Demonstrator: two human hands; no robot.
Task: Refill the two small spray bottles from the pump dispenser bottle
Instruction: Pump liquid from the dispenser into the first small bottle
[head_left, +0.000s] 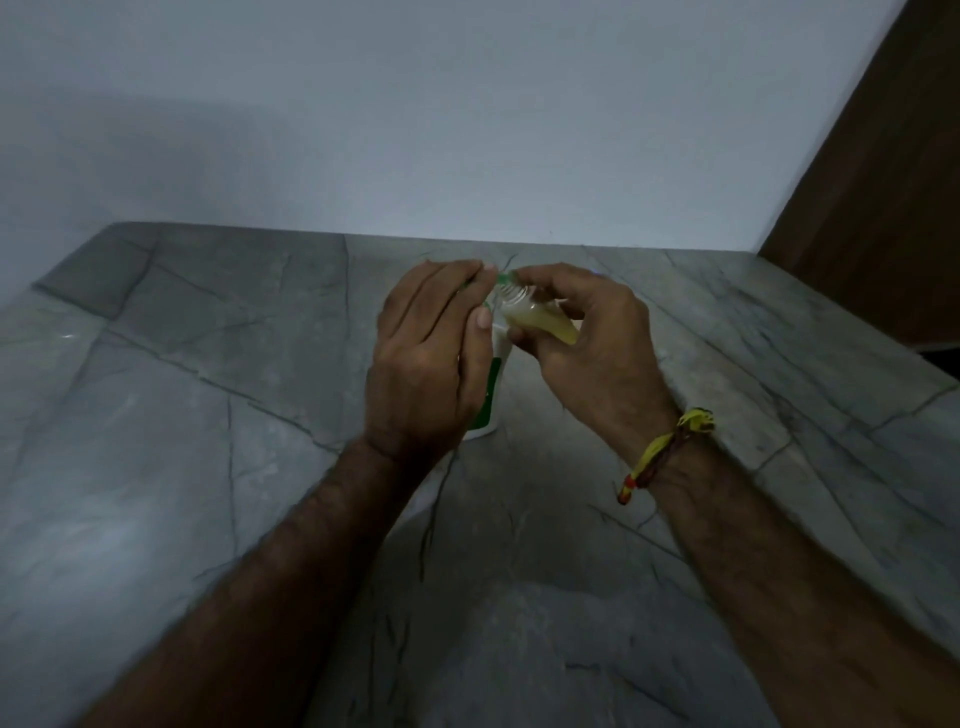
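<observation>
Holding the small clear plastic spray bottle (540, 322), part-filled with pale yellow liquid, in our right hand (587, 343), fingers curled around its body, we tilt its open threaded neck against the green spout of the white pump dispenser bottle (491, 384), which stands on the grey veined stone counter (208, 415). Our left hand (426, 358) rests its fingers together on the pump head, directly above that dispenser. We judge the first refill partly done; no second spray bottle shows, and the green label is unreadable.
</observation>
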